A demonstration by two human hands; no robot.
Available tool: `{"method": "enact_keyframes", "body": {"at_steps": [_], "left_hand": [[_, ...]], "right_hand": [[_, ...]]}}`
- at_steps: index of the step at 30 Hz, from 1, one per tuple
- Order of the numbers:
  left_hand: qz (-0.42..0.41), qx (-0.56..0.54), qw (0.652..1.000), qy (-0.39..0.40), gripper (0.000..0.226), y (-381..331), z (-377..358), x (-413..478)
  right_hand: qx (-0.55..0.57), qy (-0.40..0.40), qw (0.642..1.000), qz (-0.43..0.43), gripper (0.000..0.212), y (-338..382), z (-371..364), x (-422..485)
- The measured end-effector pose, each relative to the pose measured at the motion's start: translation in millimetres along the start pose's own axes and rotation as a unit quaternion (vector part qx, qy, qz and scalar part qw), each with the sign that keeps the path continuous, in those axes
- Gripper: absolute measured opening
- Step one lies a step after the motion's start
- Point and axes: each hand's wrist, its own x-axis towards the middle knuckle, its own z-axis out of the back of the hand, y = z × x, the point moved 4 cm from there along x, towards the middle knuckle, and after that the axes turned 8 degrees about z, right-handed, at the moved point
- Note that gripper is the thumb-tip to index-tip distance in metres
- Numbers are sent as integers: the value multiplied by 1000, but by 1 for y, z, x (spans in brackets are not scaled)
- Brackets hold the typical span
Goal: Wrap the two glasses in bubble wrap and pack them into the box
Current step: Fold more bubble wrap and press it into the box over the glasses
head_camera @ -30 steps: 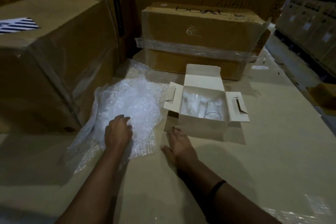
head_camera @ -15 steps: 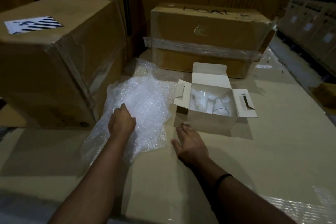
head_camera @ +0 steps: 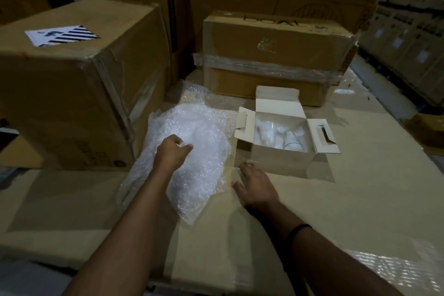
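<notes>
A packer's left hand (head_camera: 173, 151) bunches a loose sheet of bubble wrap (head_camera: 201, 127), fingers curled into the plastic. The right hand (head_camera: 257, 187) lies flat and empty on the cardboard-topped desk (head_camera: 360, 199), just in front of the small white box (head_camera: 281, 162). The box stands open, flaps out, with one clear glass (head_camera: 292, 143) showing inside; the pale shape beside it cannot be made out. The wrap likely needs spreading flat first, the free hand pinning one edge, before a glass is laid on it. A large carton (head_camera: 72, 103) crowds the sheet's left side and a taped carton (head_camera: 276, 55) closes off the back, so room to unfold lies mainly toward the packer.
</notes>
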Motion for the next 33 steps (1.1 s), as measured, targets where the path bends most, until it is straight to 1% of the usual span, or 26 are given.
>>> {"method": "enact_keyframes", "body": {"at_steps": [1, 2, 3, 4, 6, 7, 9, 10, 11, 13, 14, 15, 17, 18, 19, 21, 22, 24, 25, 26, 27, 28, 29, 30, 31, 33], "left_hand": [[-4, -72, 997, 19, 20, -1, -2, -4], [-13, -120, 992, 35, 18, -2, -4, -9], [-22, -152, 987, 49, 15, -3, -6, -14], [-25, -174, 982, 67, 13, -4, -8, -18], [-14, -216, 971, 105, 13, 0, -13, -23], [-9, -236, 964, 121, 13, 3, -14, -24], [6, -264, 954, 139, 9, 9, -15, -28], [31, -290, 946, 144, 12, 13, -16, -30], [80, -332, 927, 153, 21, 17, -17, -33], [183, -402, 877, 191, 49, 28, -20, -37], [207, -404, 865, 213, 61, 33, -20, -37], [213, -391, 864, 237, 71, 37, -22, -37], [198, -385, 859, 273, 84, 38, -25, -41], [191, -408, 846, 286, 88, 36, -27, -43], [182, -448, 823, 299, 91, 33, -30, -46], [164, -522, 773, 322, 94, 26, -37, -51], [160, -539, 758, 330, 93, 22, -41, -53], [161, -542, 749, 345, 92, 16, -49, -59], [153, -545, 743, 357, 93, 12, -53, -62], [140, -556, 733, 367, 97, 8, -56, -66], [122, -573, 721, 370, 102, 4, -56, -68], [111, -587, 719, 355, 101, 1, -53, -67], [108, -596, 724, 329, 94, 2, -51, -60], [115, -591, 742, 294, 84, 3, -48, -53], [123, -571, 768, 265, 75, 5, -45, -48], [128, -528, 802, 248, 58, 7, -42, -39]], "right_hand": [[53, -32, 998, -24, 51, 2, 5, 0], [119, -69, 989, -54, 48, 4, 9, 1], [184, -88, 976, -82, 48, 9, 11, 3], [238, -91, 962, -99, 53, 17, 11, 7], [323, -59, 935, -136, 64, 31, 5, 18], [353, -38, 920, -166, 64, 34, 0, 24], [392, -15, 891, -229, 52, 37, -5, 33], [422, -10, 872, -246, 41, 37, -4, 36], [464, -6, 850, -251, 29, 38, 0, 38], [543, 14, 806, -235, 13, 39, 14, 41], [566, 29, 794, -222, 9, 39, 22, 40], [574, 45, 791, -207, 7, 36, 31, 39], [559, 73, 809, -168, 8, 32, 50, 36], [551, 84, 817, -149, 10, 31, 60, 34], [547, 92, 821, -133, 13, 30, 69, 32], [558, 106, 815, -112, 18, 27, 83, 28], [567, 114, 808, -112, 21, 26, 88, 26], [572, 122, 800, -133, 26, 23, 93, 24], [563, 123, 805, -145, 27, 22, 94, 23], [529, 121, 827, -148, 28, 21, 94, 22], [465, 120, 866, -137, 30, 18, 94, 22], [394, 122, 903, -119, 32, 17, 94, 20], [339, 126, 927, -103, 37, 14, 94, 18], [309, 130, 937, -95, 43, 12, 94, 14], [291, 134, 943, -92, 52, 9, 95, 10], [261, 141, 952, -80, 70, 5, 96, 4]]}}
